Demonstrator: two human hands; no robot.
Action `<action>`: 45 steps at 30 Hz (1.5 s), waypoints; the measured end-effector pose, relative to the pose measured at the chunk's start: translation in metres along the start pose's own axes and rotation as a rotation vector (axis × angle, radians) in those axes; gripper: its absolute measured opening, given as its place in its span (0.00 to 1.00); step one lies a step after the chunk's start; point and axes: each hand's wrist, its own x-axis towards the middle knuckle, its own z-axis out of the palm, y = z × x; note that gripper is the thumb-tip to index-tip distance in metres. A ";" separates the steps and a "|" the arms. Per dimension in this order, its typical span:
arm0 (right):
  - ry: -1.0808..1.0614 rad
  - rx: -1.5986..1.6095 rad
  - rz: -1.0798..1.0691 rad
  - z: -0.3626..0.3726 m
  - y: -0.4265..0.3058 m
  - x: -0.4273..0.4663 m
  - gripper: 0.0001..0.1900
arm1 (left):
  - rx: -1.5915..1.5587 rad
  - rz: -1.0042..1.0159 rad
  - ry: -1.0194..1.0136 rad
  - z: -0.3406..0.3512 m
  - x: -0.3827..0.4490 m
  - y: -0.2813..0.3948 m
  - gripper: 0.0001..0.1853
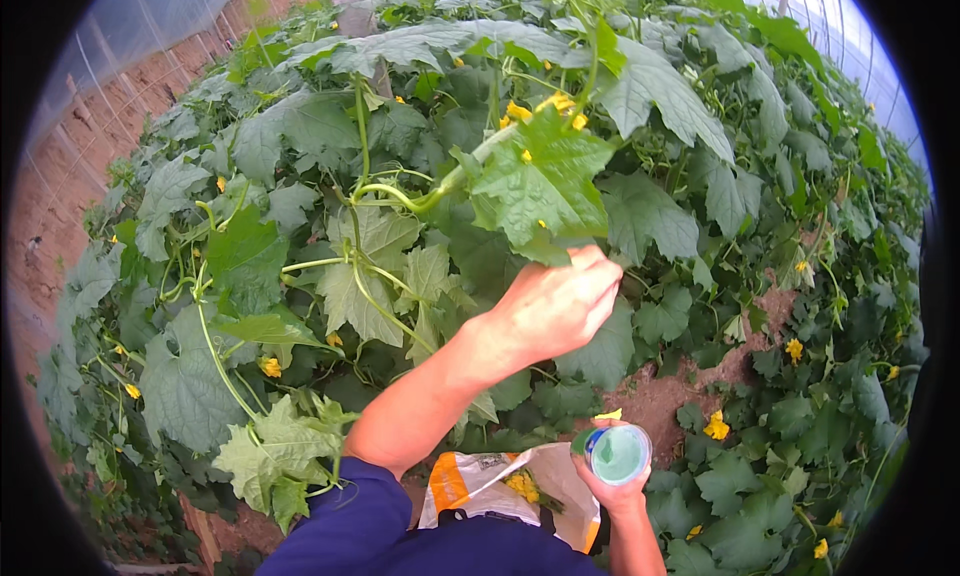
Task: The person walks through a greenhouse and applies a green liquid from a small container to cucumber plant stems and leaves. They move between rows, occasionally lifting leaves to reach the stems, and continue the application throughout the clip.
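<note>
My left hand [562,298] reaches across the vines with its fingers curled. Its fingertips are hidden at the lower edge of a bright green lobed leaf [544,174], so I cannot tell whether they pinch anything. Behind that leaf a slender young gourd [480,156], likely a luffa, slants upward, with yellow flowers [559,104] near its upper end. Lower right, my right hand [619,493] is wrapped around a clear cup [619,456] bearing a blue label. Pale green matter shows inside the cup. A small yellow piece [609,414] sticks out just beyond its rim.
A white and orange sack [450,482] hangs open at my waist, with picked yellow flowers [523,487] in it. Dense vines surround me. A pale post [352,5] stands ahead. Bare soil [652,403] shows at right; an earthen wall [67,178] and plastic film [165,20] rise at left.
</note>
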 end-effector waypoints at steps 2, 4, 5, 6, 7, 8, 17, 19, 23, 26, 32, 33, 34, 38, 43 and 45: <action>0.064 0.025 0.058 -0.011 0.002 -0.002 0.36 | -0.072 -0.161 0.006 -0.012 -0.021 0.009 0.07; 0.072 -0.099 0.058 -0.020 -0.005 0.008 0.36 | 0.008 -0.083 0.214 -0.013 -0.045 -0.013 0.04; 0.098 -0.078 0.071 -0.021 -0.007 0.014 0.36 | 0.048 -0.173 0.250 -0.019 -0.051 -0.019 0.05; 0.115 -0.064 0.083 -0.023 -0.010 0.020 0.35 | 0.022 -0.237 0.374 -0.019 -0.056 -0.028 0.07; 0.132 -0.038 0.121 -0.023 -0.010 0.026 0.35 | -0.002 -0.264 0.436 -0.016 -0.059 -0.041 0.10; 0.122 -0.019 0.146 -0.027 -0.009 0.032 0.36 | -0.026 -0.290 0.499 -0.014 -0.060 -0.052 0.13; 0.138 -0.164 0.148 -0.021 0.005 0.068 0.41 | -0.119 -0.229 0.260 0.009 -0.056 -0.062 0.21; 0.118 -0.184 0.169 -0.018 0.004 0.072 0.41 | -0.075 -0.179 0.220 0.021 -0.058 -0.061 0.18; 0.161 -0.195 0.154 -0.016 0.007 0.071 0.42 | -0.089 -0.137 0.108 0.023 -0.058 -0.055 0.19; 0.158 -0.219 0.134 -0.016 0.003 0.073 0.42 | -0.084 -0.094 0.047 0.026 -0.060 -0.055 0.19; 0.107 -0.271 0.101 -0.024 0.014 0.072 0.41 | -0.160 -0.066 0.112 0.017 -0.057 -0.056 0.17; 0.143 -0.226 0.145 -0.022 0.014 0.074 0.41 | -0.175 -0.057 0.149 0.015 -0.056 -0.057 0.17; 0.178 -0.180 0.190 -0.019 0.016 0.079 0.41 | -0.208 -0.077 0.167 0.012 -0.055 -0.058 0.16; 0.189 -0.166 0.131 -0.023 0.033 0.099 0.41 | -0.437 -0.314 0.156 -0.013 -0.044 -0.069 0.14; 0.083 -0.147 0.070 -0.044 0.067 0.123 0.39 | -0.306 -0.342 0.446 -0.015 -0.027 -0.102 0.24; 0.046 -0.059 0.091 -0.042 0.063 0.139 0.39 | -0.306 -0.365 0.507 -0.015 -0.017 -0.122 0.23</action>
